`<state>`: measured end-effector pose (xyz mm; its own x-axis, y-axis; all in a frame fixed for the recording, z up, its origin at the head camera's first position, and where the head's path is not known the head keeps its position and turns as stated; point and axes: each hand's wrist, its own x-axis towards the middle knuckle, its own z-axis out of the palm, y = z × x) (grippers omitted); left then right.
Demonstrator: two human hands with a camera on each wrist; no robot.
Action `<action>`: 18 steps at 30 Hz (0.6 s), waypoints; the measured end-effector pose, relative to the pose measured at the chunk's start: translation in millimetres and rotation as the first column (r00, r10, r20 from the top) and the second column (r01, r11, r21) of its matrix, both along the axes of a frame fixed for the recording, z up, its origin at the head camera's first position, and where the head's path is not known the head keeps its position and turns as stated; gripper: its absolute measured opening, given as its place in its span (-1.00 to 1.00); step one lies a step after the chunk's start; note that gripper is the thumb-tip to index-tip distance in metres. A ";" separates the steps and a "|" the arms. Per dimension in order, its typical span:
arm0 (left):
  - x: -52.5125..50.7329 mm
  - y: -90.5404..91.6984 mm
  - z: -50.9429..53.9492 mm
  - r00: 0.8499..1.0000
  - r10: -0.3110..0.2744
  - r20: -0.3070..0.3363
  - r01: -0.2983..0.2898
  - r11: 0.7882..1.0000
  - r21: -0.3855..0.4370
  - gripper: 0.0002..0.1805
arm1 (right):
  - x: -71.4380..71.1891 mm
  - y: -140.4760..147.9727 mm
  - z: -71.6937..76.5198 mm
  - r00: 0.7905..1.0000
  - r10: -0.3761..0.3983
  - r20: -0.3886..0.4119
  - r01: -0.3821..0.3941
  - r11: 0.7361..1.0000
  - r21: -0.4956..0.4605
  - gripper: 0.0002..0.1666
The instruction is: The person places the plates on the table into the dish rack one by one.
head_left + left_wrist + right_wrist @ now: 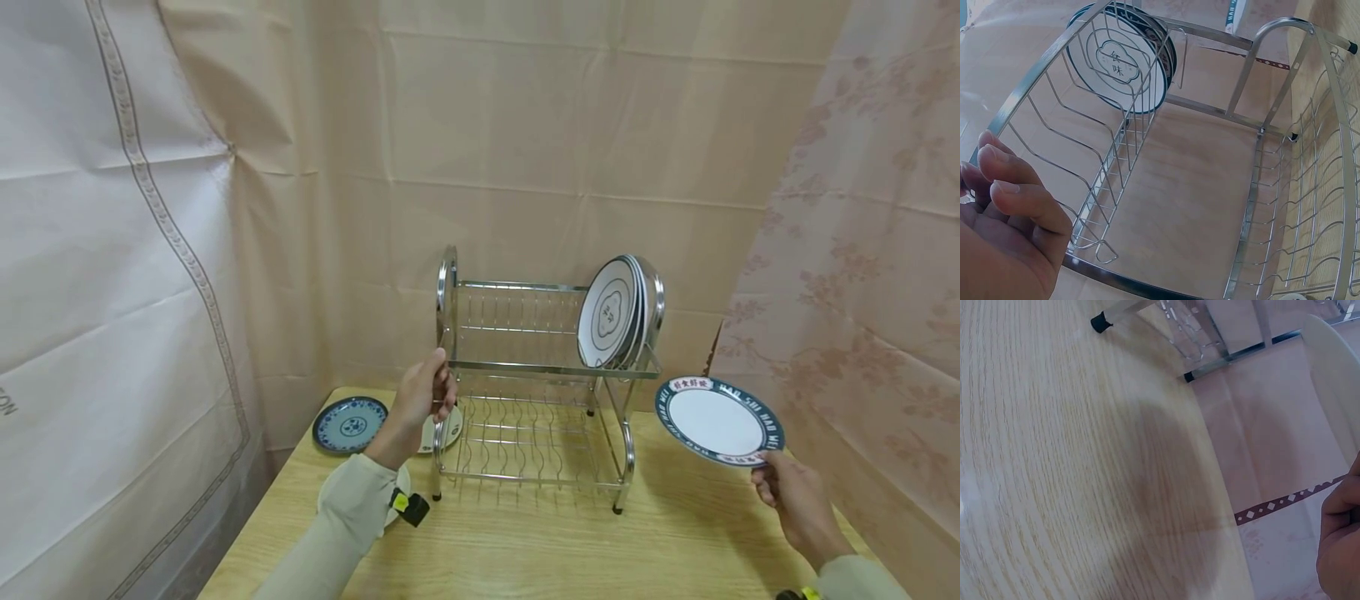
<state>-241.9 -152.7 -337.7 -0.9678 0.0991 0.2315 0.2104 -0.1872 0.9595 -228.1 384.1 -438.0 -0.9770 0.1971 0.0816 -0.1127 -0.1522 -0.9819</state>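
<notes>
- Your right hand (pixel 798 504) is clamped on the near right rim of a teal-rimmed plate (pixel 716 417), with the thumb over the edge and the other fingers curled beneath.
- That plate is in the air to the right of the dish rack (pixel 517 367), apart from it. It is tilted so that its white centre and the lettering around its rim face you; the right wrist view catches a pale part of it at the edge.
- Your left hand (pixel 420 400) holds nothing. Its fingers are loosely bent and partly apart, close to the left end of the rack's upper tier; you cannot tell whether a fingertip touches the metal.
- The rack is shiny metal with two tiers, and it stands on dark feet on the wood-grain surface (pixel 525 550).
- In the upper tier, at the right end, several plates stand on edge close together. The front one, a white plate (pixel 609 312), shows characters inside a scalloped outline.
- Left of the rack, a blue patterned plate (pixel 352 425) lies flat on the surface.
- Just behind your left hand is a small pale dish (pixel 450 429), partly covered.
- Another pale dish (pixel 402 483) is mostly hidden by your left sleeve (pixel 337 517).
- Beige cloth (pixel 487 125) hangs behind the rack.
</notes>
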 end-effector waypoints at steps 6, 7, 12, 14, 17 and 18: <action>-0.4 0.6 0.5 1.000 0.008 0.009 -0.008 1.000 0.005 -0.48 | 2.8 -0.9 5.9 1.000 -0.015 -0.025 0.014 0.999 -0.036 -0.48; -0.5 0.6 0.6 1.000 0.009 0.010 -0.009 1.000 0.004 -0.48 | 3.5 -0.9 6.9 1.000 -0.017 -0.026 0.016 0.999 -0.041 -0.48; -0.2 0.9 1.3 1.000 0.009 0.010 -0.009 1.000 0.000 -0.48 | 7.5 -0.6 14.8 0.999 -0.015 -0.030 0.013 0.998 -0.063 -0.47; 0.2 0.9 1.5 1.000 0.010 0.011 -0.010 1.000 -0.001 -0.48 | 8.5 -0.9 19.2 0.999 -0.014 -0.035 0.012 0.997 -0.070 -0.46; 0.9 0.8 1.8 1.000 0.013 0.015 -0.013 1.000 -0.003 -0.49 | 9.7 -2.4 26.6 0.999 -0.020 -0.042 0.017 0.997 -0.076 -0.47; 1.2 0.8 2.0 1.000 0.014 0.016 -0.014 1.000 -0.003 -0.49 | 10.1 -3.0 29.0 0.999 -0.021 -0.045 0.017 0.997 -0.079 -0.47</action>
<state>-240.7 -151.9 -335.7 -0.9727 0.0866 0.2154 0.1972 -0.1815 0.9634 -218.0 381.0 -409.0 -0.9686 0.2230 0.1095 -0.1606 -0.2260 -0.9608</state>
